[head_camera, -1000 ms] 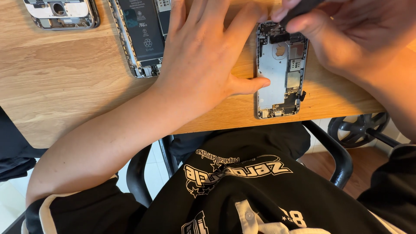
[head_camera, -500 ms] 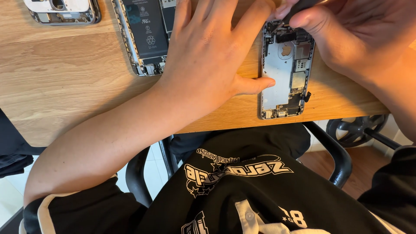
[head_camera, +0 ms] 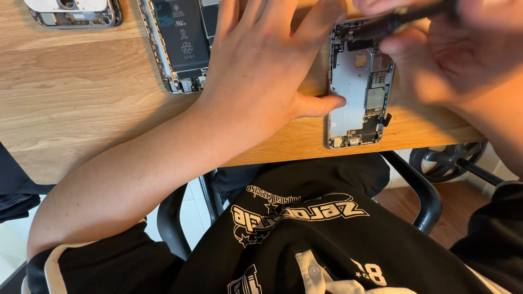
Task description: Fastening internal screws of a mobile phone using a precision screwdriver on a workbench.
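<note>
Already opened, the phone (head_camera: 357,90) lies steadied by the flat left hand (head_camera: 261,71) while the right hand (head_camera: 441,49) pinches a dark tool (head_camera: 400,19) at its top, parts remaining inside.

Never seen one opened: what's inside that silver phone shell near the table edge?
Inside the silver phone shell: a bare metal plate and small circuit parts. The right hand and its dark tool cover the top end.

Bright, even daylight; right hand (head_camera: 452,49) motion-blurred, the rest sharp.

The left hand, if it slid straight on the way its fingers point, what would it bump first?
Nothing shows in that line: the left hand points up the wooden table, its fingertips cut off by the picture's edge.
</note>
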